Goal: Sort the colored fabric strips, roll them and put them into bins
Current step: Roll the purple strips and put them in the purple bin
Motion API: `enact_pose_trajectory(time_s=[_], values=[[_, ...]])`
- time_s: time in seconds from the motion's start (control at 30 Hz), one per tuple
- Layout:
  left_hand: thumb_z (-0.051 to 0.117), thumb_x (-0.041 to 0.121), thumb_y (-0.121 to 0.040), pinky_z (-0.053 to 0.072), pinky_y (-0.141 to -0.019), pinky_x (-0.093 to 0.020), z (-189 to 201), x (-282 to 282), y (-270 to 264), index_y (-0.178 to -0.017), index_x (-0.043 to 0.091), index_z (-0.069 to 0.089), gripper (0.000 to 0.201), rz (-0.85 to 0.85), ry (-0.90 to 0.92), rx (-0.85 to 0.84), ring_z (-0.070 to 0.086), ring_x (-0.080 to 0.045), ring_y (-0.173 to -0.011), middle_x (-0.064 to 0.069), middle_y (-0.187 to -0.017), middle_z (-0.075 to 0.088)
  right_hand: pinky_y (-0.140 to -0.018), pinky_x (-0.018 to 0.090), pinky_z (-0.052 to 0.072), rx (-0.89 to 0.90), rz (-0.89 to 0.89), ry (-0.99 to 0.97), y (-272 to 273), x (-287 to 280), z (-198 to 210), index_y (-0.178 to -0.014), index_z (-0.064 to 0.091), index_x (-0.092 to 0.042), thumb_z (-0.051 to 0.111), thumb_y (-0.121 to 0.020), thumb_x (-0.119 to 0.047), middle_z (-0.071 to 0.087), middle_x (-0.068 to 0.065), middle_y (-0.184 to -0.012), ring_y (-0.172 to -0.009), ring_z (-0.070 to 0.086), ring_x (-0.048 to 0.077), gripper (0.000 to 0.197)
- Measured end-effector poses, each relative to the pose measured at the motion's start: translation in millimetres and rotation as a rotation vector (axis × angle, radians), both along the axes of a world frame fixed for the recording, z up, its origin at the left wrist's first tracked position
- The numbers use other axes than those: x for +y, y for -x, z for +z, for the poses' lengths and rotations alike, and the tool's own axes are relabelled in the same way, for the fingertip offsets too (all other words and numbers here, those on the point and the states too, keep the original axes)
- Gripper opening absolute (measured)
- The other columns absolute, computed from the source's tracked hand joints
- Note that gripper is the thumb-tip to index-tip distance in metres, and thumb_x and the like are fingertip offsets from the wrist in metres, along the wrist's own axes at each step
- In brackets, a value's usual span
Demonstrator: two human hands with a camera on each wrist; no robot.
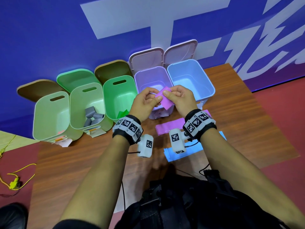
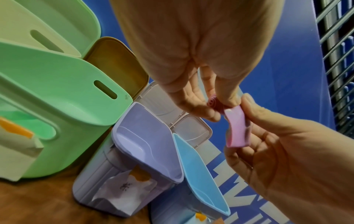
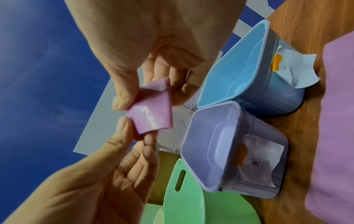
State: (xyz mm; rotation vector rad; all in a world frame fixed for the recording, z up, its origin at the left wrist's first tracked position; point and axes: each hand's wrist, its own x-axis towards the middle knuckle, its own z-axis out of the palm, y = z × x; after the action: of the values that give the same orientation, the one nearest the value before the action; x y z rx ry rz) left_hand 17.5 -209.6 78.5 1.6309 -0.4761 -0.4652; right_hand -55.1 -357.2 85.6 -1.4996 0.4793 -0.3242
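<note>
A wooden table (image 1: 231, 113) carries five open bins along its twelve o'clock edge, against a blue wall. The purple bin (image 1: 140, 76) sits just ahead of both hands, the blue bin (image 1: 209, 83) at its three o'clock and the green bin (image 1: 132, 83) at its nine o'clock. Another bin further toward nine o'clock holds grey rolls (image 1: 93, 117). Two flat strips, pink (image 1: 166, 127) and blue (image 1: 191, 152), lie at six o'clock of the hands.

The left hand (image 1: 144, 103) pinches the coiled end of the pink strip (image 1: 164, 100) between thumb and fingertips, and the right hand (image 1: 180, 98) pinches the loose tail. The roll looks barely started (a small spiral shows in the left wrist view), so slack in the right hand's pinch could let the coil spring open or roll unevenly.
</note>
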Motion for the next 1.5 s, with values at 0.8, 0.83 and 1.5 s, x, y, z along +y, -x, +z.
enact_pose_trajectory(time_s=[0.8, 0.83, 1.5], values=[[0.062, 0.012, -0.096, 0.057, -0.075, -0.028, 8.6, 0.4, -2.6, -0.109, 0.012, 0.066, 0.014, 0.016, -0.020, -0.017, 0.065, -0.019, -0.068, -0.009, -0.076, 0.067, -0.064, 0.021, 0.050, 0.033, -0.005, 0.023, -4.0, -1.8, -2.3, -0.092, 0.062, -0.009, 0.077, -0.087, -0.023, 0.065, -0.003, -0.066, -0.057, 0.061, 0.007, 0.021], [0.061, 0.012, -0.097, 0.057, -0.074, -0.028, 8.0, 0.1, -3.3, -0.109, 0.012, 0.067, 0.013, 0.012, -0.026, -0.014, 0.064, -0.018, -0.066, -0.009, -0.074, 0.066, -0.065, 0.021, 0.050, 0.031, 0.013, 0.021, -3.9, -2.5, -2.4, -0.098, 0.063, -0.008, 0.076, -0.088, -0.022, 0.066, -0.001, -0.070, -0.059, 0.062, 0.008, 0.022], [0.058, 0.017, -0.099, 0.051, -0.068, -0.029, -3.2, -10.4, -22.2, -0.105, 0.015, 0.063, 0.008, -0.004, -0.109, 0.047, 0.058, -0.010, -0.060, -0.011, -0.078, 0.067, -0.059, 0.023, 0.047, 0.122, 0.080, 0.012, -23.2, -11.8, -9.1, -0.087, 0.068, -0.006, 0.071, -0.092, -0.025, 0.062, 0.004, -0.066, -0.055, 0.054, 0.014, 0.020]])
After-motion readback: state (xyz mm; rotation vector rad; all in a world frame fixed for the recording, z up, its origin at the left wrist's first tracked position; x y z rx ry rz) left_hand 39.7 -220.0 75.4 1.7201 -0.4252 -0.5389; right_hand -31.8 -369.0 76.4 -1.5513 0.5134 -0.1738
